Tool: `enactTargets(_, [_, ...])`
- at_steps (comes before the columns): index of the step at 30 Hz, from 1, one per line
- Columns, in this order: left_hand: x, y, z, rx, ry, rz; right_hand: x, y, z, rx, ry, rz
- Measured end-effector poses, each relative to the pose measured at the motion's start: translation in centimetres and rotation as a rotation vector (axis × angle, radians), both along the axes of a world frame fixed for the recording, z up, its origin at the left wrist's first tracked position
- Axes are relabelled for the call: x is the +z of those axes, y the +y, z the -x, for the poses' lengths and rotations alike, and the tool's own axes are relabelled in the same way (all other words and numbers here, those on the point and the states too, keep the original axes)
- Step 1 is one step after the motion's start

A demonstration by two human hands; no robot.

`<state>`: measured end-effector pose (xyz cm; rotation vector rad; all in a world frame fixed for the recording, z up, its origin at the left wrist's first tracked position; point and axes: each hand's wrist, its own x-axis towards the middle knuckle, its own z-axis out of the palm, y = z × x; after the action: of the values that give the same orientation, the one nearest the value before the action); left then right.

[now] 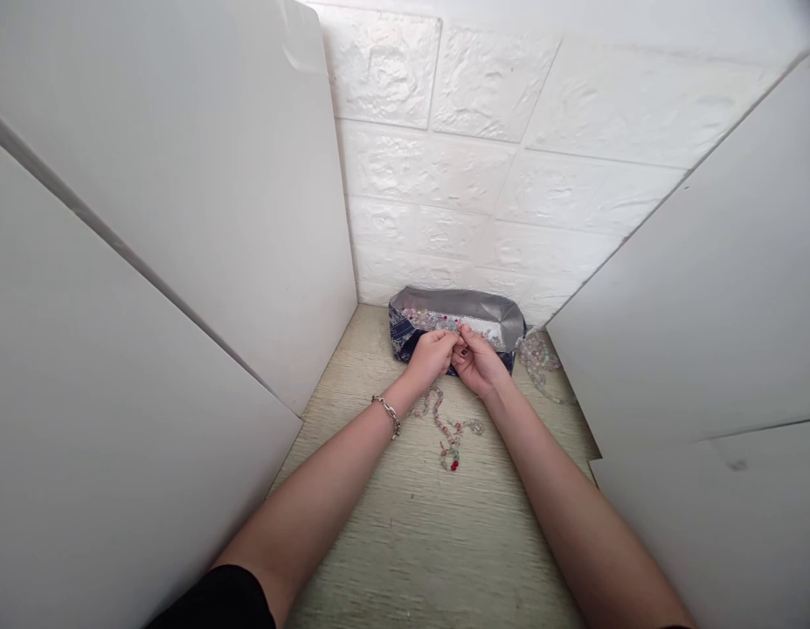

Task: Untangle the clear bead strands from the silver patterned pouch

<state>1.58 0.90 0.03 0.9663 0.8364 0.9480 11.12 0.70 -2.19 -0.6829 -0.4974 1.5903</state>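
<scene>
A dark blue patterned bag with a silver lining [502, 307] lies open against the wall, with many small pink, red and clear beads [418, 319] inside. Over its front edge, my left hand [434, 356] and my right hand [480, 362] meet, fingertips pinched close together. Whatever is between the fingers is too small to make out. A string of clear, pink and red beads [446, 428] trails over the surface below my hands. My left wrist wears a silver chain bracelet [387, 417].
More strung clear beads [539, 356] are heaped right of the bag. White panels [260, 218] rise on the left and others [706, 288] on the right. A white brick-patterned wall [431, 166] stands behind. The surface [418, 542] is pale greenish wood grain.
</scene>
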Motion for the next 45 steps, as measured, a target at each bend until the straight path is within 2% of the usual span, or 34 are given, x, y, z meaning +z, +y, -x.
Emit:
enactTargets(35, [0.1, -0.09, 0.18, 0.01, -0.031, 0.047, -0.02, -0.01, -0.03, 0.029, -0.056, -0.022])
enactTargets(45, [-0.4, 0.06, 0.13, 0.013, -0.069, 0.04, 0.29, -0.11, 0.05, 0.019, -0.07, -0.035])
